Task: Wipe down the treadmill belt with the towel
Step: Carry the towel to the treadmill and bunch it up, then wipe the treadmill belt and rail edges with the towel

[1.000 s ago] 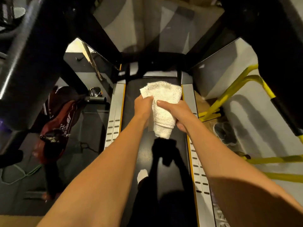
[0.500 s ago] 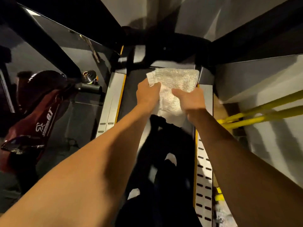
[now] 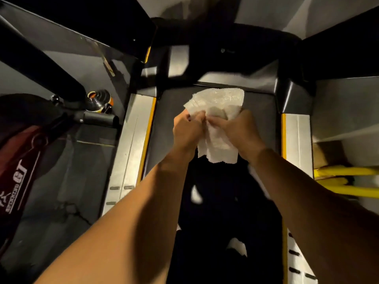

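Observation:
A white towel is bunched between both hands above the front end of the dark treadmill belt. My left hand grips its left side and my right hand grips its right side, fingertips nearly touching. The towel's upper part spreads toward the motor cover and its lower end hangs between my wrists. Whether the towel touches the belt I cannot tell. My dark-clothed legs cover the near part of the belt.
Silver side rails with yellow edging flank the belt. The black treadmill frame and console loom overhead. A red and black exercise machine stands at the left. Yellow bars lie at the right.
My hands have come together and gathered the towel, which was spread flatter before. The view has moved closer to the front of the belt.

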`<action>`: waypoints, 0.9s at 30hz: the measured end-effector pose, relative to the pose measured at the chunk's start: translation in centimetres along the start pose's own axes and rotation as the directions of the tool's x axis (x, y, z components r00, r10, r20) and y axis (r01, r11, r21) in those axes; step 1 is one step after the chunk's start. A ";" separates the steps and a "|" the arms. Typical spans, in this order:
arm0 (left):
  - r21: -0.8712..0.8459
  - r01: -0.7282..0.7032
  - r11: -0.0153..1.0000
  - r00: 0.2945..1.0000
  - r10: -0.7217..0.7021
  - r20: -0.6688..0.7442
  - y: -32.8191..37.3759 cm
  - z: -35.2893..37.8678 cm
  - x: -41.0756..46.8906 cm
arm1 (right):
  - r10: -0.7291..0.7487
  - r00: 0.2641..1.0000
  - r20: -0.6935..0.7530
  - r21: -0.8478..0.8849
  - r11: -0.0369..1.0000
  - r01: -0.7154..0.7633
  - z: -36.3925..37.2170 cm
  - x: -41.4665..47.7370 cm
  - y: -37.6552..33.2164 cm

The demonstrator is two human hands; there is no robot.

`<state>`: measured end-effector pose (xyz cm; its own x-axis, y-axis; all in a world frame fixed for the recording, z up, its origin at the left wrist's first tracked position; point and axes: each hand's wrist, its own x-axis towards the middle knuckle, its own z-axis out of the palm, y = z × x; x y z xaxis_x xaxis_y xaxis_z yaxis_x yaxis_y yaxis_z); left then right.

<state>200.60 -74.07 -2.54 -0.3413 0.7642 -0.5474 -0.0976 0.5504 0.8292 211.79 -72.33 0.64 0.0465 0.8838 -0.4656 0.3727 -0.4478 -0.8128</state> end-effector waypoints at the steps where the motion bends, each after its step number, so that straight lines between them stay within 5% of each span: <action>1: 0.012 0.020 1.000 1.000 -0.020 -0.004 -0.9 -0.4 1.6 | 0.003 0.999 -0.034 0.008 1.000 -0.003 0.7 1.5 0.7; 11: 0.222 0.069 0.973 0.996 -0.056 -0.067 -11.2 -1.3 17.9 | -0.080 0.992 -0.093 -0.151 0.986 0.065 6.2 17.5 9.2; 14: 0.241 0.067 0.968 0.998 -0.061 -0.036 -14.0 -1.6 22.1 | -0.201 0.969 -0.146 -0.223 0.961 0.166 8.2 21.9 11.3; 17: 0.341 -0.088 0.936 0.995 0.096 -0.007 -15.7 -1.4 25.5 | -0.308 0.935 -0.173 -0.343 0.909 0.236 11.2 25.4 13.4; 20: 0.490 -0.219 0.844 0.972 0.230 0.037 -16.8 -1.6 28.1 | -0.408 0.900 -0.151 -0.420 0.851 0.315 14.3 28.3 14.3; 24: 0.676 -0.394 0.623 0.875 0.480 0.068 -17.6 -4.0 30.6 | -0.503 0.809 -0.303 -0.468 0.818 0.333 15.4 31.5 13.4; 27: 0.792 -0.379 0.479 0.803 0.595 0.024 -17.2 -6.5 31.4 | -0.596 0.753 -0.279 -0.617 0.712 0.335 16.3 32.7 12.1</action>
<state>185.44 -61.72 -33.21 -0.3097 0.9494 0.0513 0.8228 0.2406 0.5150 202.68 -51.05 -30.14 0.0716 0.9703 0.2311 0.8529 0.0606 -0.5186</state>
